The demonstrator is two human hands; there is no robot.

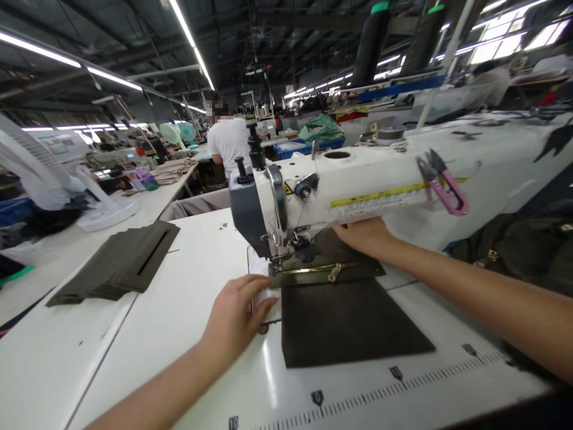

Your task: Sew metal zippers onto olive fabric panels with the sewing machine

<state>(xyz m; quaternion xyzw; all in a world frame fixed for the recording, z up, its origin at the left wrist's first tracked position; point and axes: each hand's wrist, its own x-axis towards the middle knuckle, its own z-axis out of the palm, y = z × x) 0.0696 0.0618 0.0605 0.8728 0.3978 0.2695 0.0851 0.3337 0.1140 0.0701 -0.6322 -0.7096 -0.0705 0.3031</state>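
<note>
A dark olive fabric panel (353,322) lies on the sewing machine bed, with a gold-toothed zipper (308,270) running across its upper part. The zipper's metal pull (335,273) hangs toward the right. The sewing machine's presser foot (276,263) is over the zipper's left end. My left hand (237,307) is at the panel's left edge, thumb and fingers apart, fingertips by the zipper end. Under the machine arm, my right hand (367,235) has its fingers curled at the back part of the fabric; the machine head partly hides them.
A stack of olive fabric pieces (116,263) lies on the table at left. Pink thread snips (443,182) are attached to the white sewing machine (380,173). A white fan (107,209) stands at far left. A person in a white shirt (229,143) sits ahead.
</note>
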